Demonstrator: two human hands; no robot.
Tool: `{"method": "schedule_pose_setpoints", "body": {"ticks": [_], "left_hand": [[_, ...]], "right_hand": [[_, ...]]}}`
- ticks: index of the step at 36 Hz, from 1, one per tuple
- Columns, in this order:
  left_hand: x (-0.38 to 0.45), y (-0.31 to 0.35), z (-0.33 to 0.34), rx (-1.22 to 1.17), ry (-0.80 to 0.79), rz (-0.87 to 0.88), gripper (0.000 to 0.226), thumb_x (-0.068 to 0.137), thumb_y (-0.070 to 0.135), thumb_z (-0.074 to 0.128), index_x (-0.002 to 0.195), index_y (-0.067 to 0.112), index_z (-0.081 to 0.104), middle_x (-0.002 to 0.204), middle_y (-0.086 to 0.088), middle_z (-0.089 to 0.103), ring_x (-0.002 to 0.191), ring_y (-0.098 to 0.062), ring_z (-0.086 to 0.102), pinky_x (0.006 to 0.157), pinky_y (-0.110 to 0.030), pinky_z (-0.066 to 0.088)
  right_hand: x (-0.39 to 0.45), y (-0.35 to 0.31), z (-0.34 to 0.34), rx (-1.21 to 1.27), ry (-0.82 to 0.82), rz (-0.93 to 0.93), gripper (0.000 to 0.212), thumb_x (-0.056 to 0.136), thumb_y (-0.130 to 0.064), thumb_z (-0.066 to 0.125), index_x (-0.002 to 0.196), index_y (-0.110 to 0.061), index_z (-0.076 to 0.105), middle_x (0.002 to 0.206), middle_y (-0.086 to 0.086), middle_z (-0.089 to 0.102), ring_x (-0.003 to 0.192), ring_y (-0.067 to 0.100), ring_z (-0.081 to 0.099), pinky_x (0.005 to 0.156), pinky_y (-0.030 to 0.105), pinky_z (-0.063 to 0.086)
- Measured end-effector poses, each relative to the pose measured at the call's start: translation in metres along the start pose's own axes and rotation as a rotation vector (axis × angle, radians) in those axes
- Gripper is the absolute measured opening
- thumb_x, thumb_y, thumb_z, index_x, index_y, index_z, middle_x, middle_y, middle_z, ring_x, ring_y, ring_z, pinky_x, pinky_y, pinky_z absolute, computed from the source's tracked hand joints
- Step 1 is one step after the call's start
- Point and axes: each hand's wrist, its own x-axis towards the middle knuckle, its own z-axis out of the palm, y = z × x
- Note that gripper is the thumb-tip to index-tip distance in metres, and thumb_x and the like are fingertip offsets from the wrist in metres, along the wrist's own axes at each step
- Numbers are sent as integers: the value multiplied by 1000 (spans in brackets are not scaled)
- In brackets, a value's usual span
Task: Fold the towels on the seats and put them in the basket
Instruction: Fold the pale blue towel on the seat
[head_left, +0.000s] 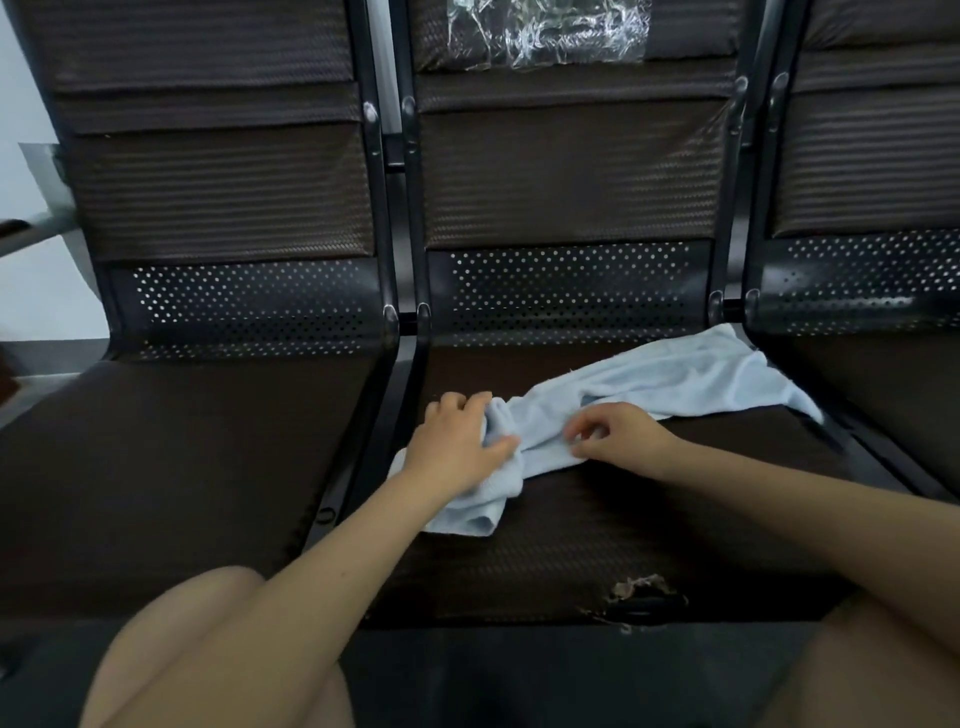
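Your left hand grips the bunched end of the pale blue towel on the middle seat; your right hand pinches its edge. Its far corner overhangs the seat gap and may snag or slip.

Pale blue towel, plain, no print. Dark brown woven-texture padding on the middle seat, torn tan patch at near edge. Black perforated metal panel dotted with small holes. Glossy black frame bars.
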Motion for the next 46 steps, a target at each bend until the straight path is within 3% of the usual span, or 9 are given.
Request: {"method": "schedule_pose_setpoints", "body": {"ticks": [3,7,18,22,25,28,35,40,46], "left_hand": [[12,5,7,-10,-111,-72,67,87,53,53,143,21,34,134,-13,45,118,-30,47,92,-38,43],[16,8,0,-293,-143,-123,34,85,41,48,92,11,62,93,-8,66,90,-25,61,72,-33,43],[-40,0,-79,-998,132,-105,18,88,22,66,104,27,73,104,8,70,102,-10,63,89,-30,52],[-40,-19,-80,-505,21,-125,24,92,30,60,116,31,65,123,6,61,109,-12,54,84,-29,43],[-39,-29,-58,-35,-280,-209,65,96,54,44,150,21,30,150,-8,39,129,-26,45,98,-33,41],[-42,-31,-40,50,-498,-269,79,92,68,33,154,25,10,156,-11,25,133,-32,39,103,-42,42],[-20,12,-37,-38,-299,-151,71,95,62,36,153,27,17,158,-12,16,142,-33,26,111,-45,33],[8,39,-15,-198,-147,-101,61,96,49,44,150,26,28,151,-11,31,134,-31,38,107,-43,38],[28,31,18,-146,-56,-60,57,97,42,45,149,23,31,145,-12,40,132,-31,38,105,-39,36]], "right_hand": [[-4,-1,-6,-70,34,-20,10,82,-13,70,88,-21,73,79,-12,63,69,1,57,64,10,42],[-8,-6,-19,38,145,9,9,83,-15,72,90,-20,72,72,-13,62,64,-2,55,62,8,41],[-41,-8,-95,755,371,104,16,85,-7,68,98,-16,72,96,7,67,89,17,64,81,32,52],[-60,21,-96,511,268,233,22,83,-5,69,103,-12,70,96,12,66,85,22,62,72,31,50],[-76,40,-82,140,36,356,28,82,-7,71,109,-15,66,89,9,60,73,20,55,61,25,45],[-87,55,-68,9,-48,414,51,80,-8,75,127,-13,56,91,1,57,72,10,54,56,18,41],[-78,62,-84,-4,258,420,72,80,-22,75,142,-15,39,113,11,57,92,24,57,76,32,47],[-63,52,-87,76,101,570,24,88,-31,65,84,-15,48,83,5,45,71,18,50,65,32,46],[-43,44,-67,71,132,489,53,87,-28,67,134,-12,51,133,9,53,115,26,53,88,30,43]]}}
